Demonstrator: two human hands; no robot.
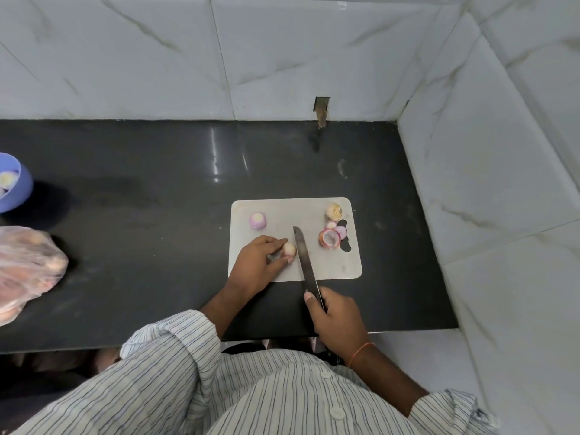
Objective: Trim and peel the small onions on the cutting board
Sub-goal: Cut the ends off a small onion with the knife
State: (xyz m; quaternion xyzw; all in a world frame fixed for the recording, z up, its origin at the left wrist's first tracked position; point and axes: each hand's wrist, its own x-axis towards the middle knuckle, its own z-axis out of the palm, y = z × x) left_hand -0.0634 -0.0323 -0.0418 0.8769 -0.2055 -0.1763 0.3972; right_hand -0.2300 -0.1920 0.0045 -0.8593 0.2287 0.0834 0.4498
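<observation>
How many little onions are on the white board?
3 whole ones: a peeled onion at the far left, an unpeeled onion at the far right corner, and one onion held by the left hand. Peel scraps may hide more.

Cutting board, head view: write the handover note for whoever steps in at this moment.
Left hand holds a small onion on the cutting board. Right hand grips the knife, blade right beside that onion.
Done: one peeled onion at the board's far left; peels at right.
Left: trim and peel the held onion and the unpeeled one at the far right.
</observation>
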